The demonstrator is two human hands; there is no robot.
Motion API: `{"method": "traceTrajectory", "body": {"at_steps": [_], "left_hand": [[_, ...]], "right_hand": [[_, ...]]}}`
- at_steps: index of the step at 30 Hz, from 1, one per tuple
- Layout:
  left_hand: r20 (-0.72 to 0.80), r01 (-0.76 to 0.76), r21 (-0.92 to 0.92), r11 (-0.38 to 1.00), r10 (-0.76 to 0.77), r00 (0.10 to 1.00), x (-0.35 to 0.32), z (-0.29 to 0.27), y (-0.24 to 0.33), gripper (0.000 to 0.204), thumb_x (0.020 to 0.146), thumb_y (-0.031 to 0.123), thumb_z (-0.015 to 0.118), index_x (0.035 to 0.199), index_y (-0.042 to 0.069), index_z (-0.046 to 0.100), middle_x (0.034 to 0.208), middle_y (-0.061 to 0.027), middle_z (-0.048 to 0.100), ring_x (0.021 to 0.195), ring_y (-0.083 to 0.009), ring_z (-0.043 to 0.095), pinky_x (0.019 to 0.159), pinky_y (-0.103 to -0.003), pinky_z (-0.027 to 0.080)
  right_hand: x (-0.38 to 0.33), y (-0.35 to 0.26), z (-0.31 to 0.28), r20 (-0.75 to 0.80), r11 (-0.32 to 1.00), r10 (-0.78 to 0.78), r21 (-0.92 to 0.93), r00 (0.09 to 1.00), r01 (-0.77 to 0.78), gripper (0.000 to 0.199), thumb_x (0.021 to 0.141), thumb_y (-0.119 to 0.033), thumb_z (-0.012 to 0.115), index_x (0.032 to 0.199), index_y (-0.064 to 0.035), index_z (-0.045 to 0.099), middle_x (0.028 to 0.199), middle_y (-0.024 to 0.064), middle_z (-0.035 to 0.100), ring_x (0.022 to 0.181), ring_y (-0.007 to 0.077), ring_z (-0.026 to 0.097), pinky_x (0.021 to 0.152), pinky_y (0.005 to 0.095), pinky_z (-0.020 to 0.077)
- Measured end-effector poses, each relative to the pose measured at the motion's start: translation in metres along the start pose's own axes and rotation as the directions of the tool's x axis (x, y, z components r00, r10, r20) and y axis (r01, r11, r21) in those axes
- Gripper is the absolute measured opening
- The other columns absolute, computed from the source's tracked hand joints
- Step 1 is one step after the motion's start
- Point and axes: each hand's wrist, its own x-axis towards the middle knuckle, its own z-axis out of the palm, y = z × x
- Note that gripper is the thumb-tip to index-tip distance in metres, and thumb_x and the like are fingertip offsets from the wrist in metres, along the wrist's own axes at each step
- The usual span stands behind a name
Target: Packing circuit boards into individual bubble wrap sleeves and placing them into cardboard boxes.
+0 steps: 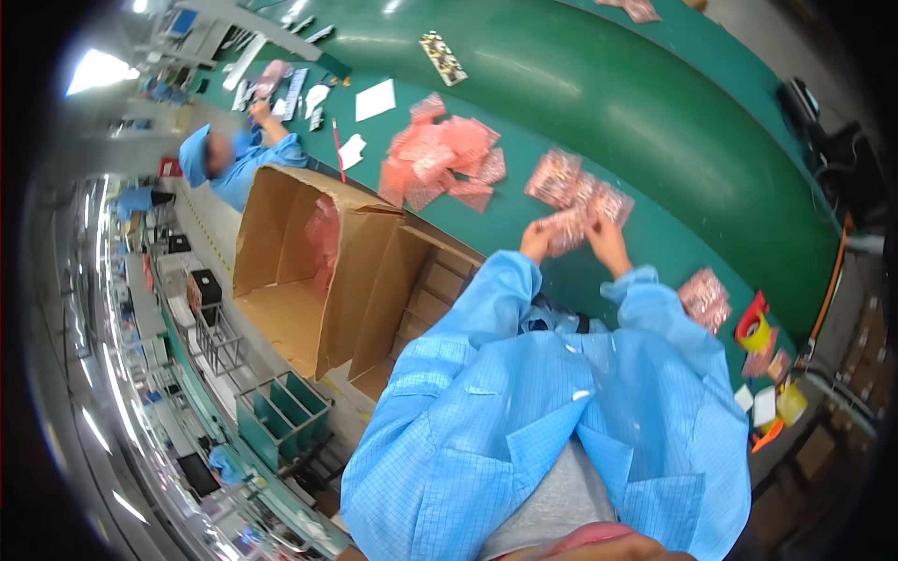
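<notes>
The blue coat (552, 411) fills the front. Both hands, left hand (536, 239) and right hand (608, 241), have fingers clamped on a pink bag (567, 227) over the green worktop (655, 140). It could slip onto the pile (580, 192) and get mixed up.

Two cardboard boxes (318, 280), one circuit board (442, 58), perhaps two tape rolls (754, 329).

Bright, even overhead light leaves soft glare streaks on the green tabletop (599, 103). Beyond it, ceiling lamps blow out white. Strong fisheye bending, dark vignette at the rim; everything slightly soft.
</notes>
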Motion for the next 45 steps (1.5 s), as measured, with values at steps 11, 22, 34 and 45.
{"method": "traceTrajectory", "body": {"at_steps": [11, 22, 34, 45], "left_hand": [[0.033, -0.021, 0.604, 0.797, 0.001, 0.999, 0.014, 0.046, 0.031, 0.043, 0.08, 0.027, 0.064, 0.114, 0.003, 0.053, 0.11, -0.0149, 0.062, 0.093, -0.0326, 0.061, 0.081, -0.041, 0.049], [-0.013, -0.098, 0.983, 0.154, 0.595, 0.803, 0.051, 0.078, 0.078, 0.074, 0.059, 0.044, 0.08, 0.113, 0.004, 0.049, 0.114, -0.0162, 0.052, 0.109, -0.0349, 0.049, 0.092, -0.046, 0.04], [0.019, -0.094, 0.99, 0.107, 0.555, 0.832, 0.077, 0.044, 0.085, 0.07, 0.054, 0.033, 0.081, 0.106, 0.001, 0.046, 0.11, -0.0184, 0.05, 0.107, -0.0358, 0.047, 0.093, -0.044, 0.041], [-0.058, 0.014, 0.993, 0.113, 0.399, 0.915, 0.089, 0.035, 0.086, 0.089, 0.052, 0.042, 0.085, 0.116, -0.003, 0.042, 0.116, -0.02, 0.05, 0.113, -0.036, 0.045, 0.095, -0.043, 0.041]], "right_hand": [[0.08, 0.004, -0.058, -0.109, 0.979, -0.085, -0.196, 0.99, 0.063, 0.026, 0.078, -0.026, 0.066, 0.093, -0.0047, 0.061, 0.093, 0.0167, 0.063, 0.09, 0.0327, 0.06, 0.078, 0.0398, 0.0479], [0.036, -0.034, -0.011, -0.307, 0.811, 0.129, -0.514, 0.943, -0.279, 0.067, 0.067, -0.05, 0.072, 0.107, 0.002, 0.055, 0.105, 0.0223, 0.06, 0.101, 0.038, 0.056, 0.09, 0.0434, 0.0438], [0.081, -0.009, 0.003, -0.181, 0.874, 0.467, -0.058, 0.866, -0.483, 0.08, 0.058, -0.032, 0.082, 0.114, 0.0097, 0.043, 0.103, 0.0245, 0.059, 0.097, 0.0328, 0.06, 0.084, 0.0389, 0.0481], [0.051, -0.042, -0.011, -0.106, 0.824, 0.426, 0.455, 0.898, -0.337, 0.046, 0.071, -0.019, 0.077, 0.103, 0.0038, 0.053, 0.09, 0.0089, 0.063, 0.084, 0.0178, 0.061, 0.073, 0.0318, 0.05]]}}
